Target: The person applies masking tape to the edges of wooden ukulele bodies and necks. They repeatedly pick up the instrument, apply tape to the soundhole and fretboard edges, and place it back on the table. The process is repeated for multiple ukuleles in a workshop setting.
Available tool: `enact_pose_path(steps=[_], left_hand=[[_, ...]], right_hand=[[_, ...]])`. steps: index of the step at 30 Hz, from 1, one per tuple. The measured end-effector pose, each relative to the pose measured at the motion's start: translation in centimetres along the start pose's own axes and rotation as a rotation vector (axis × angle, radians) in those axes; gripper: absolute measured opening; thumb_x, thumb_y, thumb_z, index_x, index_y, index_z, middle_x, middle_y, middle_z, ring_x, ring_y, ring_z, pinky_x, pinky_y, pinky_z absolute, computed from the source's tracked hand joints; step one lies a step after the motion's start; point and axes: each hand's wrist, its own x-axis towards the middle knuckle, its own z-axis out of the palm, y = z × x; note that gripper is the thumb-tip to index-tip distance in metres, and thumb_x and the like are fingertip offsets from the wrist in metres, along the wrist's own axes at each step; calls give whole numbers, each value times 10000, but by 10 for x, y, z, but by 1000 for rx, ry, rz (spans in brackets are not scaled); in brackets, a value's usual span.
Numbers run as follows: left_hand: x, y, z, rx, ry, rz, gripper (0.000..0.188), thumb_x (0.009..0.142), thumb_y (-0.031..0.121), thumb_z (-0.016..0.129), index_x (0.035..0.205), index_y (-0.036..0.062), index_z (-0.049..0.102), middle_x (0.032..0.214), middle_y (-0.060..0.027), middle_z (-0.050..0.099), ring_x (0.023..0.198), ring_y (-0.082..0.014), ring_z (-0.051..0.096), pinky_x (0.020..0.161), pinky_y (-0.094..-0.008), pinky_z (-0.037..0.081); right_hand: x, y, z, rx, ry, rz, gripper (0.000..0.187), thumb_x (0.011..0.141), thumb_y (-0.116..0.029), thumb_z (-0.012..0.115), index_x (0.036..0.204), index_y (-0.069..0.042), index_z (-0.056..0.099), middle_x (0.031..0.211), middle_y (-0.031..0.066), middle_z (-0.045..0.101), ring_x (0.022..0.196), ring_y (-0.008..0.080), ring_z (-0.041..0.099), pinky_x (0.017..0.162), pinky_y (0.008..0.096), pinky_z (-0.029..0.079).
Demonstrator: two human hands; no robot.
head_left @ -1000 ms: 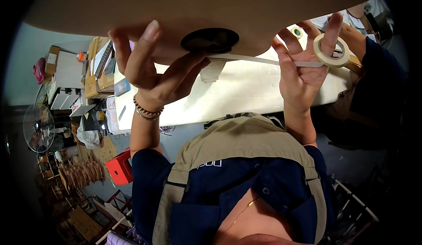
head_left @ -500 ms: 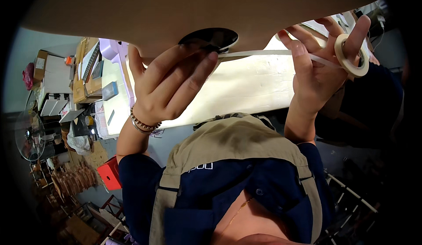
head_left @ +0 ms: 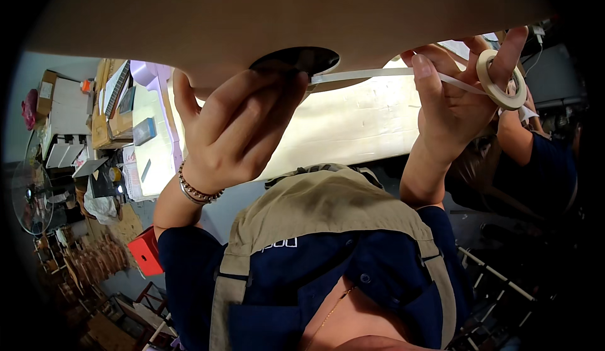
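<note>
A large tan curved body [head_left: 283,17], resembling an acoustic guitar's, fills the top of the view, with a round dark hole [head_left: 302,55] near its lower edge. My left hand [head_left: 233,124] is closed at the rim of that hole, its fingertips pinching the end of a narrow pale tape strip [head_left: 365,74]. The strip runs taut to the right, past the thumb of my right hand [head_left: 444,108]. A roll of tape [head_left: 513,101] hangs on a raised finger of that hand, and its other fingers are partly hidden behind the body's edge.
Below the body lies a pale, lit tabletop [head_left: 340,124]. A purple curved piece [head_left: 145,72] and a blue box [head_left: 144,130] are on the left. Another person's arm [head_left: 517,137] is close behind my right hand. A red box [head_left: 146,251] stands lower left.
The whole view has shifted slightly. My left fingertips have drawn closer together at the hole, and the strip stays stretched. More of the other person's arm shows at the right.
</note>
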Motion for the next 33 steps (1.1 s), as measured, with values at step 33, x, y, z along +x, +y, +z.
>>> enact_pose_path(steps=[33], left_hand=[[-90, 6, 57, -425, 138, -866, 249, 684, 90, 774, 882, 40, 631, 837, -47, 629, 875, -236, 511, 849, -366, 369]], right_hand=[[-128, 83, 43, -164, -474, 549, 755, 656, 109, 702, 1330, -146, 475, 890, 99, 600, 792, 205, 614, 729, 313, 506]])
